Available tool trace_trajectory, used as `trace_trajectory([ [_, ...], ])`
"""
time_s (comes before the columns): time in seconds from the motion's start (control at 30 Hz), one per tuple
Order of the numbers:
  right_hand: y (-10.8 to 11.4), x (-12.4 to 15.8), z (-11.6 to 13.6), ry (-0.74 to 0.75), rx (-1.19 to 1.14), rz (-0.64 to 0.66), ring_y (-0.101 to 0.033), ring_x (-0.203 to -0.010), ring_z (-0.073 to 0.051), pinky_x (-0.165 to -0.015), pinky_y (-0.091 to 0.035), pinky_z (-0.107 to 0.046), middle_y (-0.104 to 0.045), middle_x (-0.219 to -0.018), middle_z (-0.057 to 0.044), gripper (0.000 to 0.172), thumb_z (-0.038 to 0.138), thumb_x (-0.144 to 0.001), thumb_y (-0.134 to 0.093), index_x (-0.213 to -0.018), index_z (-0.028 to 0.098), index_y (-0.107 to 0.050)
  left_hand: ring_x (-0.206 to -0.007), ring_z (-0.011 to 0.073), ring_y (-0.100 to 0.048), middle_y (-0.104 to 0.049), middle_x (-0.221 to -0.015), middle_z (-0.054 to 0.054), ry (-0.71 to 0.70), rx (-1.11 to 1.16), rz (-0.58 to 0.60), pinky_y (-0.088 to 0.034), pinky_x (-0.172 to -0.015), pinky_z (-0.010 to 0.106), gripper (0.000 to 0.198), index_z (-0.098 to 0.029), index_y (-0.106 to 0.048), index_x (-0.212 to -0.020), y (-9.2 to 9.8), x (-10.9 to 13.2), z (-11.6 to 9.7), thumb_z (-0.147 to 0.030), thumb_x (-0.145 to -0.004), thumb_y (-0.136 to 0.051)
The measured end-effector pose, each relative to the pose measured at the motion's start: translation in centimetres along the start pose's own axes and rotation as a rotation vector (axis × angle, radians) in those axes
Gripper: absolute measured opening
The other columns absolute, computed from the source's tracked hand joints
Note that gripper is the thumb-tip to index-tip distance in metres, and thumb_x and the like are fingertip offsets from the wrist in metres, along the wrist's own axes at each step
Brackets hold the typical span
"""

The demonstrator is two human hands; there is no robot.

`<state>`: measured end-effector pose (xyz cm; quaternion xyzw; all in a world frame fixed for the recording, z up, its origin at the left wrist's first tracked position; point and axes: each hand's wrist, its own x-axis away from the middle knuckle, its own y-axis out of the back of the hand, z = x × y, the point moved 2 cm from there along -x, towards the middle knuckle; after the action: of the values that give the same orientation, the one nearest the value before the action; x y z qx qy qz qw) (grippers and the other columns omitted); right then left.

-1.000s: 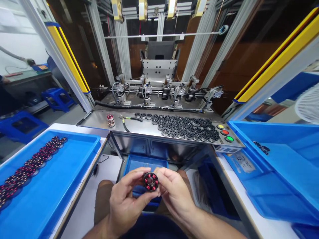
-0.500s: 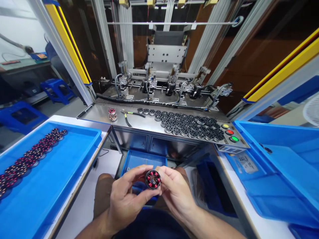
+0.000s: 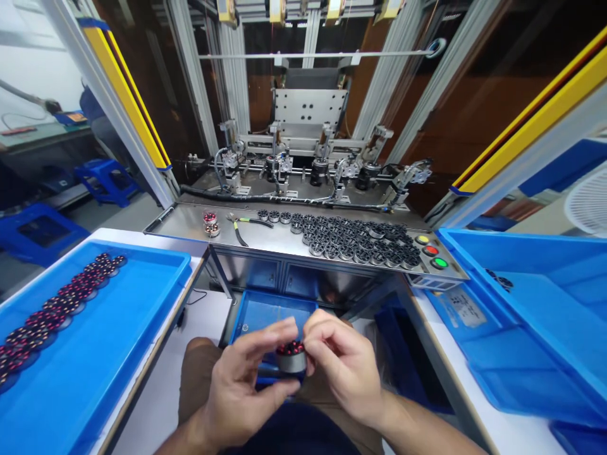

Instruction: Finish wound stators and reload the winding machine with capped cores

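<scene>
Over my lap, low in the middle of the view, both hands hold one small round motor stator (image 3: 291, 358) with red copper windings and a metal rim. My left hand (image 3: 239, 385) grips it from the left and below with thumb and fingers. My right hand (image 3: 339, 366) pinches its right side and top. The stator is tilted so that its rim faces me. Several bare grey stators (image 3: 353, 243) lie on the steel machine shelf (image 3: 190, 221) ahead.
A blue tray (image 3: 118, 328) on the left holds a row of wound stators (image 3: 61, 300). A large blue tray (image 3: 531, 303) stands on the right. Pliers (image 3: 241, 227) and a small stack of wound stators (image 3: 210, 224) lie on the shelf, with coloured buttons (image 3: 430, 250) at its right end.
The stator has been turned from face-on to edge-on and lowered slightly. My right fingers have moved over its top.
</scene>
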<state>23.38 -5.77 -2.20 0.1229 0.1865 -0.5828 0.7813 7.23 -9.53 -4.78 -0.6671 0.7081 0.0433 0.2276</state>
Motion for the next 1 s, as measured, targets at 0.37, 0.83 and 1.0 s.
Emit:
trace_trajectory([
  [0.37, 2.3, -0.4, 2.1, 0.702, 0.598, 0.243, -0.066, -0.067, -0.019, -0.062, -0.059, -0.030, -0.066, -0.073, -0.006, 0.018, 0.008, -0.088, -0.055, -0.102, 0.018, -0.060, -0.053, 0.0143, -0.070, -0.072, -0.065, 0.005, 0.753, 0.555, 0.155, -0.051, -0.045, 0.015, 0.036, -0.011, -0.073, -0.084, -2.0, -1.7, 1.1, -0.041, -0.067, -0.085],
  [0.83, 2.7, -1.1, 1.6, 0.467, 0.347, 0.189, -0.065, -0.082, -0.018, -0.070, -0.058, -0.031, -0.064, -0.089, -0.007, 0.035, 0.024, -0.084, -0.073, -0.117, 0.021, -0.061, -0.054, 0.0132, -0.066, -0.072, -0.065, 0.004, 0.624, 0.456, 0.031, -0.053, -0.050, 0.018, 0.041, -0.015, -0.076, -0.085, -2.3, -1.6, 0.6, -0.043, -0.059, -0.088],
  [1.0, 2.2, -1.2, 2.2, 0.479, 0.363, 0.134, -0.066, -0.077, -0.017, -0.066, -0.057, -0.030, -0.066, -0.085, -0.007, 0.022, 0.018, -0.087, -0.068, -0.109, 0.021, -0.067, -0.054, 0.0127, -0.067, -0.072, -0.065, 0.002, 0.594, 0.426, -0.029, -0.054, -0.049, 0.018, 0.040, -0.016, -0.077, -0.088, -2.0, -1.6, 0.7, -0.037, -0.057, -0.091],
])
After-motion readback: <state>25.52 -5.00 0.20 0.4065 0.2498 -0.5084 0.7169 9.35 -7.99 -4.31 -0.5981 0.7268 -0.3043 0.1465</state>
